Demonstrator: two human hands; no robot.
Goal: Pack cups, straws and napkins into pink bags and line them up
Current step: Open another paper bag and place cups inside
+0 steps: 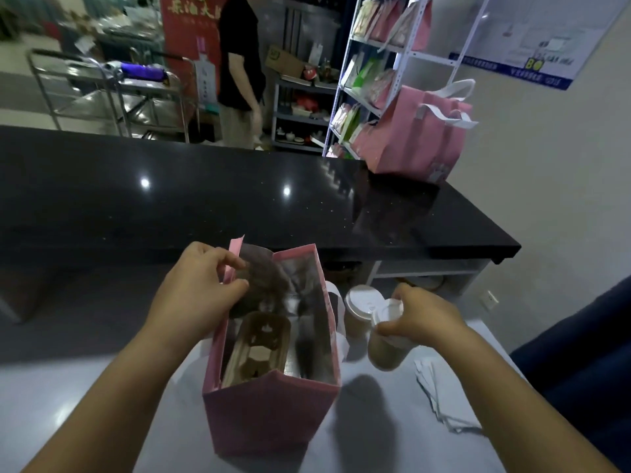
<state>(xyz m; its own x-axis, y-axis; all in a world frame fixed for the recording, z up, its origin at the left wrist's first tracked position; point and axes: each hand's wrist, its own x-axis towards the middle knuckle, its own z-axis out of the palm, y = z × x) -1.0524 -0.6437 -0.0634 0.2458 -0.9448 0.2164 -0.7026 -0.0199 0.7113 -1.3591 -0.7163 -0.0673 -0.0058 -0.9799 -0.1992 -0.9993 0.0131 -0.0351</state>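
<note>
My left hand (pixel 201 285) pinches the rim of the open pink bag (pixel 273 411) standing on the worktop (pixel 85 414). My right hand (pixel 421 315) grips a lidded cup (pixel 386 346) just beside the bag, next to a second cup (pixel 358 307), with napkins (pixel 447 404) lying near.

pink bag (pixel 273 407) mouth open, cardboard carrier (pixel 260 349) inside, standing cup (pixel 358 303) alongside

place: takeaway drinks shop, counter area | 12 o'clock: long black counter (pixel 239 199) | 1 o'clock: metal rack (pixel 403 58) of packaged goods, pink bag (pixel 416 138) in front of it | 10 o'clock: steel trolley (pixel 112 93) | 11 o'clock: red banner (pixel 191 29) | 2 o'clock: wall poster (pixel 532 39) | 4 o'clock: lidded paper cups (pixel 359 303)
</note>
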